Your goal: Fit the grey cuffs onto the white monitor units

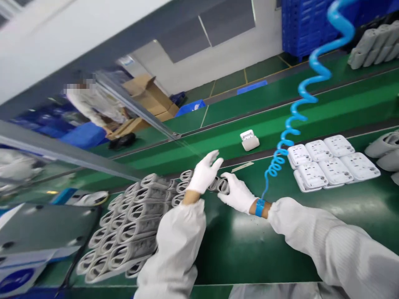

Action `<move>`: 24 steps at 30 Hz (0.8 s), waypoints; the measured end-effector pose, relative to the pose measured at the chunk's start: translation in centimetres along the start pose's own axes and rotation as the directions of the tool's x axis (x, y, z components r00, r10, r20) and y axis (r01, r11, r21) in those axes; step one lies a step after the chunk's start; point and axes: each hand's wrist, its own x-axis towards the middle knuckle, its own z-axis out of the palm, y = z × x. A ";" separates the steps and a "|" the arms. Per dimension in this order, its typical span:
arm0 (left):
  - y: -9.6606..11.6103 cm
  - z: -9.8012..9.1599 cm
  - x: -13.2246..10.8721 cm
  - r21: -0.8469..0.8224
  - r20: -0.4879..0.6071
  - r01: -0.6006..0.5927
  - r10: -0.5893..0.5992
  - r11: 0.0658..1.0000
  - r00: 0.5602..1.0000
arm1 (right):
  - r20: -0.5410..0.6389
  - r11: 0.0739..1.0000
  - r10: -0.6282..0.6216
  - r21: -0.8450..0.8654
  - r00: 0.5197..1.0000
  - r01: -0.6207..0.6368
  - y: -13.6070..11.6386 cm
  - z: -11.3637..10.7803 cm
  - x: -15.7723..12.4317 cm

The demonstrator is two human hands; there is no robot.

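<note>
My left hand [202, 172], in a white glove, reaches over the table with its fingers apart. It hangs beside several grey hollow oval housings [186, 175] and holds nothing that I can see. My right hand [238, 194], also gloved, has its thumb and fingers around a small grey hollow housing [222, 186], next to another one partly hidden between the hands. A blue wrist strap [259, 207] circles my right wrist. To the left, many more grey housings [137, 230] lie stacked in rows, their oval openings facing me.
White flat panels [336, 169] lie in two rows at right. A coiled blue cord [301, 112] hangs down to the wrist strap. One white-and-grey unit [250, 141] sits on the green conveyor [215, 143]. A slanted metal post [137, 97] stands at left; a co-worker [93, 104] handles cardboard beyond.
</note>
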 end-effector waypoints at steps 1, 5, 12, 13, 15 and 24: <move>-0.9 -0.1 -1.6 0.055 -0.024 -0.001 0.002 0.998 1.000 | -0.025 0.998 0.027 0.055 0.999 -0.026 0.1 0.3 0.3; -3.4 1.7 -6.2 0.282 -0.251 0.043 0.030 0.958 0.968 | -0.106 0.951 0.170 0.279 0.980 -0.135 0.6 0.6 0.7; -2.4 4.6 -7.8 0.377 -0.164 -0.328 0.410 0.866 0.897 | -0.106 0.693 0.465 0.661 0.879 -0.287 0.5 -2.5 -2.2; -2.3 4.9 -7.8 0.385 -0.156 -0.376 0.461 0.843 0.874 | -0.083 0.643 0.498 0.703 0.863 -0.304 0.4 -3.2 -2.9; -2.4 5.4 -7.9 0.409 -0.161 -0.447 0.545 0.796 0.823 | -0.020 0.539 0.552 0.771 0.834 -0.338 0.1 -4.9 -4.7; 6.5 5.3 -8.7 0.514 -0.023 -0.607 0.717 0.606 0.697 | 0.130 0.257 0.460 0.927 0.878 -0.272 -2.1 -13.1 -19.4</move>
